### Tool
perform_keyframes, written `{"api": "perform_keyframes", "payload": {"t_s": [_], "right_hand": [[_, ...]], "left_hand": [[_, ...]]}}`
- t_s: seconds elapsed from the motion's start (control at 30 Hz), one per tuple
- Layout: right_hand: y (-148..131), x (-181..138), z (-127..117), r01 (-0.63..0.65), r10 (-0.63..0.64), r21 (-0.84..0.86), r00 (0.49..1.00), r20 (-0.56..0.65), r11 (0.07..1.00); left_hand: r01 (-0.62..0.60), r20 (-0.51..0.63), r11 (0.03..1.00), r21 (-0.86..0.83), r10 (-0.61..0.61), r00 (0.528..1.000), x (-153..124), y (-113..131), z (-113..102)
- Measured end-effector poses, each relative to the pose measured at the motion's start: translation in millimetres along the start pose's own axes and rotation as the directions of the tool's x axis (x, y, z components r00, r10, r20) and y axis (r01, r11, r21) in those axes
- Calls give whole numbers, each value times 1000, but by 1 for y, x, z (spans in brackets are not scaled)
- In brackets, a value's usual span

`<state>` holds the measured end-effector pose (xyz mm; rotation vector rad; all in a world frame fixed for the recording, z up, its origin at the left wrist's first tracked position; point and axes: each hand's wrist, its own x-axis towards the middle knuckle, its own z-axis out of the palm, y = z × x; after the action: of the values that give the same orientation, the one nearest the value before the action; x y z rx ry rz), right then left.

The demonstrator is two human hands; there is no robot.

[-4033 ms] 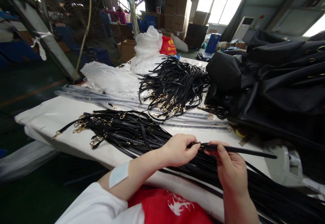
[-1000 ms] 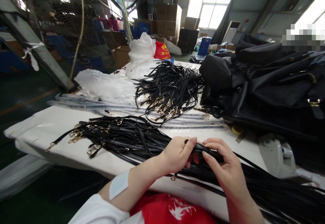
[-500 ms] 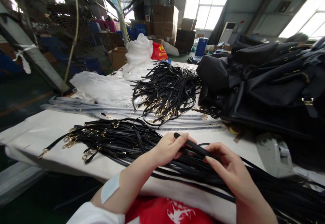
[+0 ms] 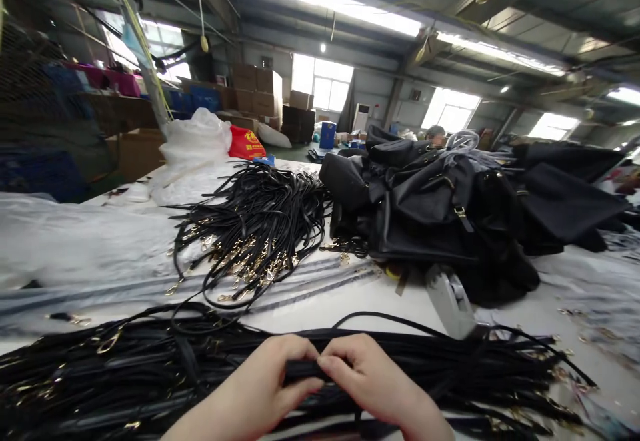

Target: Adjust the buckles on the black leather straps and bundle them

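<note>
Low in the head view, black strap (image 4: 301, 370): held between the two hands above the long bundle; its visible part lies nearly level, long axis left to right, both ends hidden.
Left hand (image 4: 273, 384): fingers curled about the strap, thumb below.
Right hand (image 4: 365, 378): thumb and forefinger closed on the strap, just beside the left fingertips.
Long bundle (image 4: 460, 368): black straps lying left to right along the bench (image 4: 421, 309), gold clips at both ends.
Strap heap (image 4: 273, 208): farther back, clips mostly facing the person.
</note>
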<state>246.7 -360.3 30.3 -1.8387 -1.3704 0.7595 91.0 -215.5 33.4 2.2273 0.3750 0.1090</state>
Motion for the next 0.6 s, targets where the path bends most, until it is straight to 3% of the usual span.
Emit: {"api": "perform_keyframes", "payload": {"t_s": [0.2, 0.33, 0.43, 0.6], "right_hand": [[16, -3, -8, 21, -17, 36, 995, -94, 999], [27, -3, -10, -40, 33, 111, 997, 72, 993], [29, -2, -6, -71, 45, 182, 989, 142, 981], [29, 2, -2, -21, 23, 146, 1000, -12, 989]], "left_hand": [[-140, -134, 990, 0, 139, 981, -4, -3, -17], [-255, -120, 967, -16, 251, 960, -4, -10, -19], [-224, -160, 969, -99, 207, 965, -1, -12, -12], [-137, -227, 972, -191, 92, 970, 1, -13, -2]]}}
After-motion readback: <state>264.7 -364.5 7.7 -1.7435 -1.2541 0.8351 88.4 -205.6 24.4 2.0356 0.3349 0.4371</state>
